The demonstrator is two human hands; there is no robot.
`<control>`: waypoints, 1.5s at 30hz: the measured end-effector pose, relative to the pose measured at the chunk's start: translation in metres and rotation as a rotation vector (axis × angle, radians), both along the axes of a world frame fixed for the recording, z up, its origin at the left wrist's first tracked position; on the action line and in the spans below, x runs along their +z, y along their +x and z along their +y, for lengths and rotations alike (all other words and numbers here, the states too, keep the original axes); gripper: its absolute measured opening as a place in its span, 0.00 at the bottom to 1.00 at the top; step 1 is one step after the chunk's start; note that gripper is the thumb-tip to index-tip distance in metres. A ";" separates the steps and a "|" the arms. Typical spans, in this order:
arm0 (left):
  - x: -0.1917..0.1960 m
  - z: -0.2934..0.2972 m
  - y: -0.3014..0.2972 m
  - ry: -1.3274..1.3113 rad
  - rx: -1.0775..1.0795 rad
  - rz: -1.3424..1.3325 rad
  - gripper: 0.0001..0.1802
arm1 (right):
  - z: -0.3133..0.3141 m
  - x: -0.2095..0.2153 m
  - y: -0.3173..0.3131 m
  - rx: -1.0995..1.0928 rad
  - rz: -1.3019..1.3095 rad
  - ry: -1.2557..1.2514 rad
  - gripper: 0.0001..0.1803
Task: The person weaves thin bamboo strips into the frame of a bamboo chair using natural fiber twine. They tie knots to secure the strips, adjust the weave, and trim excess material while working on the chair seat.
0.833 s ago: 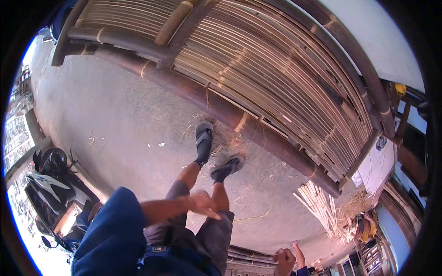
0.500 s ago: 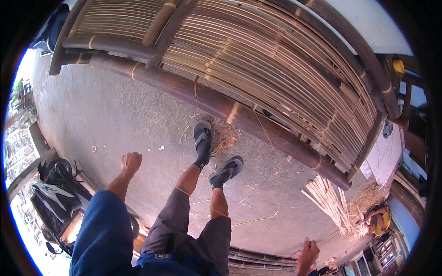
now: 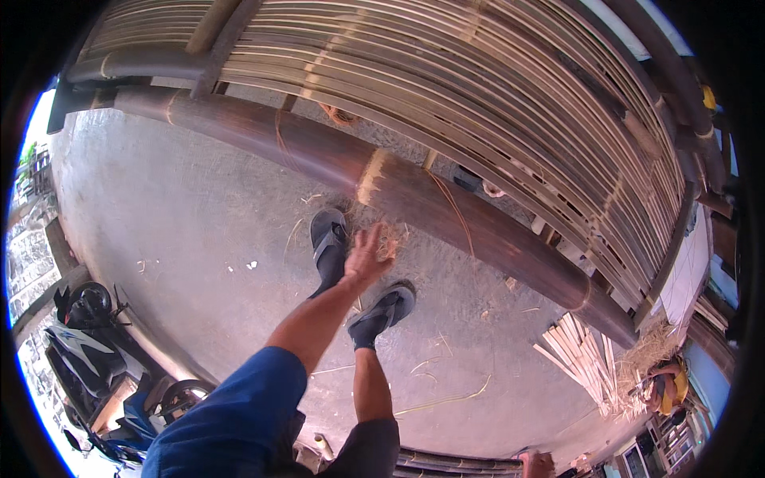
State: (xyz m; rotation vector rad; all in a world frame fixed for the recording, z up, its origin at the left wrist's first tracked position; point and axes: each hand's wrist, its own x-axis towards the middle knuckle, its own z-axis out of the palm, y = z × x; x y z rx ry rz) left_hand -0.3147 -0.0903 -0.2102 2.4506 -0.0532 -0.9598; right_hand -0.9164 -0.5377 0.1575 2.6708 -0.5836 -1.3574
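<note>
Left hand stretched toward a thick bamboo pole.
Fingers are spread wide, nothing held, just beside the pole, above two sandals.

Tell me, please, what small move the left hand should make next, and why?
Probably a short reach forward to the thick bamboo pole. The left hand is open and empty, fingers spread, in front of the pole near the pale frayed fibres on it, above the black sandals. The right hand is low at the frame edge.
</note>
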 end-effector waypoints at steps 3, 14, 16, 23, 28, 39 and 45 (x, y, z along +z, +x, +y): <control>-0.032 -0.030 -0.019 0.094 -0.185 0.078 0.38 | 0.086 -0.070 0.065 -0.594 -0.280 0.110 0.28; 0.086 0.084 -0.041 -0.372 0.117 0.380 0.12 | 0.276 -0.116 0.352 -0.722 -0.711 0.534 0.26; 0.155 0.096 -0.036 -0.546 0.314 0.371 0.11 | 0.308 -0.106 0.394 -1.045 -0.655 0.739 0.19; 0.338 0.105 -0.009 -0.701 0.373 0.476 0.12 | 0.392 -0.023 0.502 -0.958 -0.493 1.329 0.26; 0.403 0.100 0.011 -0.650 0.146 0.400 0.15 | 0.394 0.031 0.521 -0.838 -0.538 1.249 0.21; 0.461 0.088 0.041 -0.724 -0.154 -0.075 0.18 | 0.355 0.101 0.582 -0.106 -1.119 0.779 0.16; 0.473 0.093 0.058 -0.705 -0.141 0.034 0.18 | 0.357 0.137 0.606 -0.453 -1.006 0.934 0.16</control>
